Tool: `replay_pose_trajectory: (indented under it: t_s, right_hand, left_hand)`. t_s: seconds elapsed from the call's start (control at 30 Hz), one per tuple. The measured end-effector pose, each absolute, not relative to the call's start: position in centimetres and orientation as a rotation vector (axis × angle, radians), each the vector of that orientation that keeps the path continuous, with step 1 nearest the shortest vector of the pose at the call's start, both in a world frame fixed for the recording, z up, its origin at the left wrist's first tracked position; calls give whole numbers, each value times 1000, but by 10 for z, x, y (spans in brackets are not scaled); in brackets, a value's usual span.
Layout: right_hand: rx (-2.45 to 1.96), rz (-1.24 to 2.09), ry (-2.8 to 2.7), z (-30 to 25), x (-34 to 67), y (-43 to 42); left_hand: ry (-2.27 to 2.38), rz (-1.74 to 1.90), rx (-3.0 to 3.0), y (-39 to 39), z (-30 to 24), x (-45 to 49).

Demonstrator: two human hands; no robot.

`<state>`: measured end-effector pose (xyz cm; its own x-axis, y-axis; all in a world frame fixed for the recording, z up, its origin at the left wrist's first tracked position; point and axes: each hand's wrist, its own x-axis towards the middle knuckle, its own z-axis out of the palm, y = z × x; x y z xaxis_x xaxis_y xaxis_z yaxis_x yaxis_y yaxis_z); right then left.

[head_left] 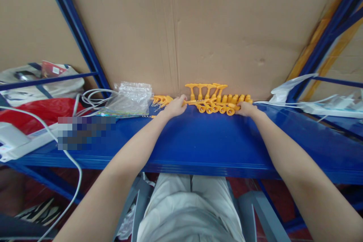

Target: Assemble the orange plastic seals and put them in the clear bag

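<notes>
At the back of the blue shelf are several yellow T-handled corkscrews, some standing as a row of T-handles (204, 86). In front of these lies a row of yellow bell-shaped ends (216, 109). My left hand (176, 107) is closed at the left end of this lying row, its fingertips on a yellow corkscrew. At the other end, my right hand (246, 109) has its fingers curled against the yellow pieces; they partly hide its grip. Loose corkscrews with bare metal spirals (162, 100) lie left of my left hand. Short yellow sleeves (235, 98) stand behind the right end.
Clear plastic bags (130, 96) lie left of the corkscrews, beside white cables (95, 92). A red bag (53, 111) and a white power strip (31, 141) are farther left. Cardboard (227, 26) backs the blue shelf (207, 143). Another power strip (331, 109) lies at right.
</notes>
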<state>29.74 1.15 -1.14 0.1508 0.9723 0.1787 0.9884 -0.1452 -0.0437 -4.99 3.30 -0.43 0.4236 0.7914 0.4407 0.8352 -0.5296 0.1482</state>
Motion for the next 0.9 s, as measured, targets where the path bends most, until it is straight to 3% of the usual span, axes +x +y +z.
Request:
replay_pose_trajectory:
  t_s: [0.3, 0.47, 0.9]
  right_hand:
    - [-2065, -147, -1838, -2, 297, 15]
    - [-1761, -112, -1993, 3, 273, 10]
    - [-1517, -121, -2186, 5, 239, 1]
  left_hand:
    - [-1469, -665, -2512, 21, 2, -47]
    - [-1478, -633, -2514, 19, 3, -46]
    - [-1452, -567, -2505, 21, 0, -47]
